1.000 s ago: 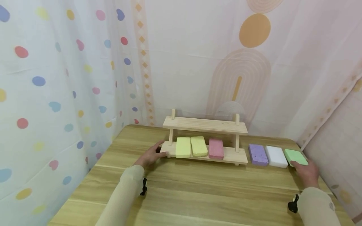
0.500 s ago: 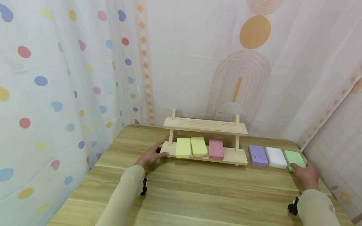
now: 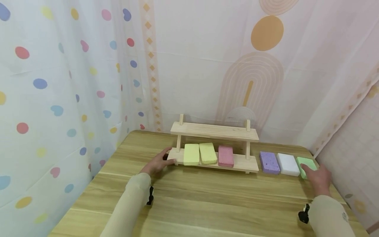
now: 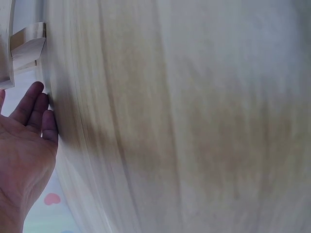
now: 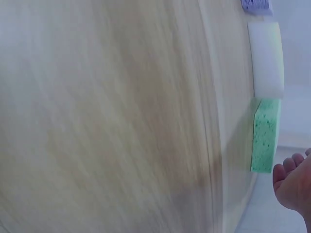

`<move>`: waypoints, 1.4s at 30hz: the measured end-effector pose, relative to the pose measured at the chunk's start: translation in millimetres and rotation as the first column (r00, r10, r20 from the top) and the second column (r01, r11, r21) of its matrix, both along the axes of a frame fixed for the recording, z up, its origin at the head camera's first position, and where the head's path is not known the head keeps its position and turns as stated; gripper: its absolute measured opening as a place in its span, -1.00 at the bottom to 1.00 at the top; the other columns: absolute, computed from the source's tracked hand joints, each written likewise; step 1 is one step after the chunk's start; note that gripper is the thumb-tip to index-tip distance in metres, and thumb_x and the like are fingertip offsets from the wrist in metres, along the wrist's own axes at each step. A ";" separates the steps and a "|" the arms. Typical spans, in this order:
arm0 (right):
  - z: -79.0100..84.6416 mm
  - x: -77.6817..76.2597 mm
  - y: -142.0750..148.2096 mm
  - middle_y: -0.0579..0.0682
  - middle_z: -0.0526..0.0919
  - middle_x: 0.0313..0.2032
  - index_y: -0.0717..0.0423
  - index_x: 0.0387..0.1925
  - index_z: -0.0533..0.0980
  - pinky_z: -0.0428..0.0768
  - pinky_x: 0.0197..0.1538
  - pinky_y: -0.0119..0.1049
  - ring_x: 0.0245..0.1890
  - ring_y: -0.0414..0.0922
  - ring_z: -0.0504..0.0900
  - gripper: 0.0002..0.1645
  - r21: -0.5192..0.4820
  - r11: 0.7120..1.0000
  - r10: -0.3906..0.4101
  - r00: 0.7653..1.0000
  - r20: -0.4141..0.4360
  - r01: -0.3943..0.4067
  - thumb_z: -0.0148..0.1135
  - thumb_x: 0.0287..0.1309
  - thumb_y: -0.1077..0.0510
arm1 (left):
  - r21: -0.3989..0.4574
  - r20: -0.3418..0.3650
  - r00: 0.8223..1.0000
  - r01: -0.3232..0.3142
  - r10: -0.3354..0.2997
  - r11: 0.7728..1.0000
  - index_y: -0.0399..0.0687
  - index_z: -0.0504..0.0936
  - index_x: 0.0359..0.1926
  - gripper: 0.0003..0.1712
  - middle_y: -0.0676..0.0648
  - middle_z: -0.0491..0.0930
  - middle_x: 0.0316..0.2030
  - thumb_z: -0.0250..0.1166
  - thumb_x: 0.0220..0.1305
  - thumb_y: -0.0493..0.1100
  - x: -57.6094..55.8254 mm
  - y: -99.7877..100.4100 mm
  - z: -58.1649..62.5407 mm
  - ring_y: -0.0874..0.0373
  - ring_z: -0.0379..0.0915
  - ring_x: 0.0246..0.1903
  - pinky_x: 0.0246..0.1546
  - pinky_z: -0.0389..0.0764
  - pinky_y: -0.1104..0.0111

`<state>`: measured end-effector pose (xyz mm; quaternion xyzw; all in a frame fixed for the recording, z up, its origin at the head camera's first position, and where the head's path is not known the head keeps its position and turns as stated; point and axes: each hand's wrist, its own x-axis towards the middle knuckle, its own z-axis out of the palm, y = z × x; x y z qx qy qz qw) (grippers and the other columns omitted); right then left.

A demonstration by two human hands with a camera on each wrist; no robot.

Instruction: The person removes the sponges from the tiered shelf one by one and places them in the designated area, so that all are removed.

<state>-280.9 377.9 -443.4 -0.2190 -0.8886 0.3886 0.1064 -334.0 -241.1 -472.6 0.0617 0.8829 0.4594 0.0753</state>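
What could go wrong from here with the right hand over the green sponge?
1. The green sponge lies by the table's right edge; a push from the right hand could slide it off.
2. It lies close against the white sponge, so fingers closing on it may drag that too.
3. The left hand only rests at the wooden rack's end; a nudge could shift the rack's sponges.

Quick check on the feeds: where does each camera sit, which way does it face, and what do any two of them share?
Head: worn high, looking forward and down at the wooden shelf, both sleeves and hands.
Left wrist: low beside the left hand, facing the table and a shelf corner.
Right wrist: beside the right hand, facing the green sponge and white sponge.
Shared: head and right wrist both show the green sponge.
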 end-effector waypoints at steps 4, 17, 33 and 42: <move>0.7 -1.4 -11.9 0.68 0.18 0.20 0.67 0.29 0.10 0.19 0.27 0.26 0.23 0.51 0.18 -0.11 0.044 0.999 0.003 0.996 -0.091 0.001 0.09 0.33 -0.03 | 0.001 0.009 1.000 0.002 -0.002 1.000 -0.03 0.01 0.57 -0.03 -0.36 0.30 0.33 0.31 0.34 0.13 0.7 0.3 -0.2 -0.24 0.20 0.32 0.33 0.16 -0.13; 14.8 -10.0 -42.9 0.56 0.05 0.38 0.50 0.46 -0.06 0.04 0.39 0.22 0.40 0.44 -0.01 -0.03 -0.053 0.999 -0.009 0.991 -0.136 0.001 0.08 0.37 -0.08 | -0.018 -0.012 1.000 0.016 -0.016 1.000 -0.06 0.01 0.56 -0.02 -0.39 0.26 0.36 0.31 0.34 0.15 0.8 0.5 2.4 -0.26 0.16 0.35 0.32 0.16 -0.14; 23.2 -10.1 -80.5 0.57 0.17 0.31 0.54 0.41 0.05 0.17 0.34 0.20 0.34 0.42 0.14 -0.07 -0.059 0.998 0.016 0.983 -0.181 -0.027 0.15 0.34 -0.03 | -0.033 0.007 1.000 0.020 -0.020 0.999 0.03 -0.02 0.58 0.03 -0.41 0.11 0.43 0.29 0.30 0.26 -1.0 -0.5 1.2 -0.32 0.01 0.41 0.33 0.11 -0.19; 20.2 -3.9 -114.2 0.58 0.26 0.24 0.59 0.35 0.13 0.25 0.29 0.21 0.26 0.40 0.27 -0.14 -0.085 0.996 0.015 0.970 -0.241 -0.036 0.18 0.32 0.03 | -0.021 0.005 1.000 0.031 -0.031 0.999 -0.04 -0.02 0.57 0.06 -0.38 0.15 0.43 0.32 0.29 0.23 0.0 -1.6 1.1 -0.29 0.03 0.41 0.33 0.15 -0.16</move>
